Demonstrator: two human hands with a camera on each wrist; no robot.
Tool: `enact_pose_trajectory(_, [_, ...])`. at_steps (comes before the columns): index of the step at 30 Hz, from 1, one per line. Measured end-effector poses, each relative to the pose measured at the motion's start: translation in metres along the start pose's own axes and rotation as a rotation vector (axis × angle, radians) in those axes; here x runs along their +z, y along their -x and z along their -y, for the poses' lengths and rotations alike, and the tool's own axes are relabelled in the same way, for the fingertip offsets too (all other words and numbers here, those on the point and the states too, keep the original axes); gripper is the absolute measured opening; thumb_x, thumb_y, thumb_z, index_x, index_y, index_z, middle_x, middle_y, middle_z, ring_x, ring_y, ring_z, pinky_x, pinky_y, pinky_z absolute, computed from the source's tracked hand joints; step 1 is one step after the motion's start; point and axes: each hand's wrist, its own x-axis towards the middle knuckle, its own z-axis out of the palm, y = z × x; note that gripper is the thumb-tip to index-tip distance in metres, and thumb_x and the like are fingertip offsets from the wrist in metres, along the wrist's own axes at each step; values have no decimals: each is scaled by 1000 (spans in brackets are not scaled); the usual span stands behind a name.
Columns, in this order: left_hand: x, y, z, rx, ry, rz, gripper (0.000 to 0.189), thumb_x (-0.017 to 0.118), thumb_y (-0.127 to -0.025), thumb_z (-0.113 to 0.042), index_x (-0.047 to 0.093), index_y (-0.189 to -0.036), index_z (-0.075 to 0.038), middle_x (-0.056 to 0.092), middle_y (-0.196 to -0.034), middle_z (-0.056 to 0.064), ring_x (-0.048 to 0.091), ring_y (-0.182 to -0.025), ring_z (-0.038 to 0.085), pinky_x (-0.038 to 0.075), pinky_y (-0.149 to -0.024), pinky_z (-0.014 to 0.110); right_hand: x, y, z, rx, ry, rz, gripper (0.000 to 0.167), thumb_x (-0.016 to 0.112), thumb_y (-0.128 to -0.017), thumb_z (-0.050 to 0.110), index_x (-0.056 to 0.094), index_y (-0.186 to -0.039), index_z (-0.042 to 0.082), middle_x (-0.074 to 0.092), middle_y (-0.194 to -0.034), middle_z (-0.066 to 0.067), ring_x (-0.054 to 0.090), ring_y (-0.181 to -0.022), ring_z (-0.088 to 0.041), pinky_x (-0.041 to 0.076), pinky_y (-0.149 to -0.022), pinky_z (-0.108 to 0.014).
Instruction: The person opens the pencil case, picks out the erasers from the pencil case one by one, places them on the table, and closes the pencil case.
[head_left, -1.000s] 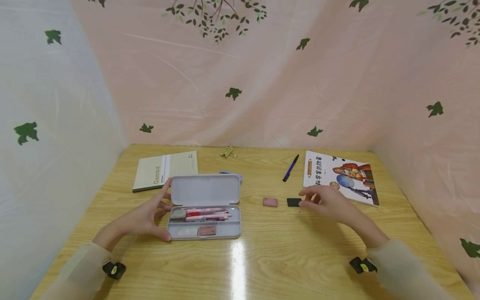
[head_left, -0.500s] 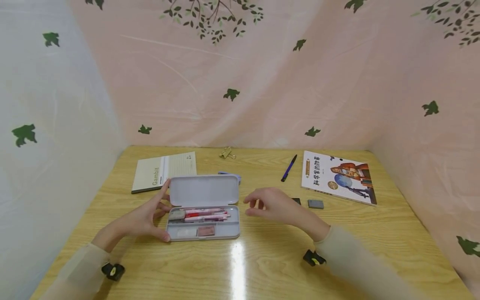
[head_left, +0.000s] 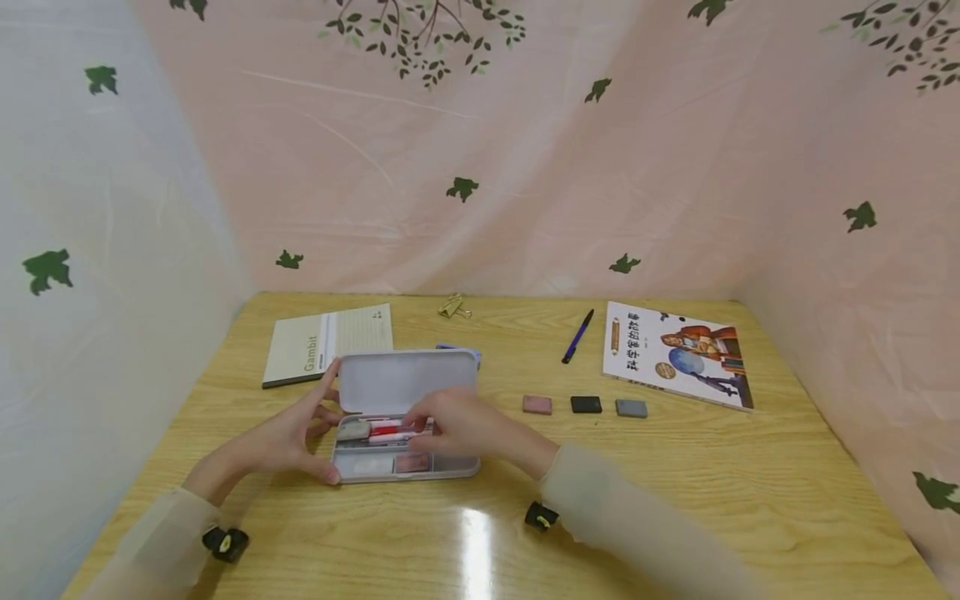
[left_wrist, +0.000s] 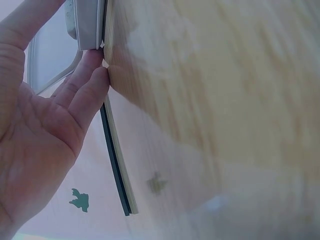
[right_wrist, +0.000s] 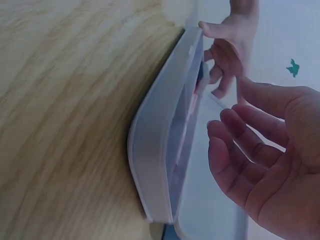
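Note:
A light grey pencil case [head_left: 408, 382] lies with its lid raised in the head view. My left hand [head_left: 285, 437] holds its left end, thumb at the front corner and index finger against the lid. Inside are several pink and red pens [head_left: 387, 431], a grey eraser [head_left: 353, 430], a pink eraser [head_left: 410, 463] and a whitish block [head_left: 372, 464]. My right hand [head_left: 467, 423] reaches over the case, fingertips near the pens and loosely bent. In the right wrist view that hand [right_wrist: 272, 155] shows thumb and fingers apart, with nothing seen between them.
Right of the case, a pink eraser [head_left: 537, 404], a black one [head_left: 587, 404] and a grey one [head_left: 632, 408] form a row. Behind lie a notebook [head_left: 300, 342], a binder clip [head_left: 452, 306], a blue pen [head_left: 578, 337], a book [head_left: 645, 337] and a blue item partly behind the lid.
My right hand has moved left from beside the black eraser to above the pencil case. The grey eraser on the table has come into view. The left hand stays where it was.

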Motion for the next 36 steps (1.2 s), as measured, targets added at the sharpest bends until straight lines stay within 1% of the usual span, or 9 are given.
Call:
enact_pose_trajectory(3, [0, 0, 1, -9, -6, -1, 146, 95, -71, -26, -22, -158, -35, 33, -144, 23, 53, -126, 38, 38, -110, 59, 7, -12, 5, 19, 24, 5, 26, 75, -94, 29, 78, -114, 12, 71, -94, 10, 55, -73, 0, 46, -69, -13])
enact_pose_trajectory(8, [0, 0, 2, -36, -16, -7, 147, 95, -71, -30, -22, -159, -33, 33, -145, 19, 54, -126, 34, 38, -111, 57, 21, -31, 8, 70, 33, -7, 27, 77, -92, 36, 80, -109, 14, 66, -80, 14, 52, -69, -2, 43, -61, -15])
enact_pose_trajectory(10, [1, 0, 2, -34, -20, -6, 147, 95, -71, -30, -22, -159, -33, 33, -144, 19, 54, -126, 34, 38, -111, 57, 26, -37, 7, 102, 35, -10, 27, 78, -91, 38, 80, -106, 16, 63, -75, 16, 51, -67, -1, 42, -58, -15])
enact_pose_trajectory(15, [1, 0, 3, -9, -21, -7, 148, 96, -70, -29, -22, -160, -26, 34, -143, 20, 55, -125, 36, 39, -110, 58, 35, -47, 8, 193, 60, -17, 25, 80, -87, 42, 81, -99, 20, 59, -69, 17, 50, -65, -3, 39, -54, -17])
enact_pose_trajectory(19, [1, 1, 2, -16, -18, -11, 149, 96, -69, -29, -21, -160, -28, 35, -142, 19, 56, -124, 34, 39, -110, 56, 38, -52, 11, 229, 96, -22, 25, 80, -87, 44, 81, -96, 22, 55, -64, 14, 47, -63, -5, 36, -51, -19])
enact_pose_trajectory(24, [-1, 0, 2, -22, -21, -9, 148, 96, -70, -29, -21, -160, -31, 34, -143, 17, 55, -124, 33, 39, -110, 56, 40, -53, 14, 241, 94, -37, 22, 81, -87, 42, 82, -96, 22, 55, -64, 14, 47, -63, -4, 37, -51, -19])
enact_pose_trajectory(29, [-1, -1, 1, -8, -22, -8, 148, 95, -70, -28, -21, -160, -25, 35, -142, 19, 56, -123, 33, 39, -109, 58, 42, -52, 14, 223, 66, -45, 16, 81, -88, 37, 81, -93, 22, 60, -71, 18, 52, -68, -1, 41, -56, -16])
enact_pose_trajectory(31, [0, -1, 2, -2, -20, -12, 148, 96, -69, -27, -21, -160, -26, 35, -142, 19, 56, -123, 33, 39, -109, 59, 42, -51, 14, 216, 51, -45, 15, 80, -89, 36, 81, -94, 22, 62, -73, 18, 52, -69, 0, 42, -58, -15])
enact_pose_trajectory(36, [0, 0, 3, 16, -14, -17, 148, 96, -69, -26, -22, -159, -34, 35, -143, 19, 56, -123, 34, 39, -109, 59, 43, -51, 15, 204, 29, -46, 16, 80, -90, 32, 82, -100, 20, 65, -76, 17, 53, -70, 0, 43, -59, -15])
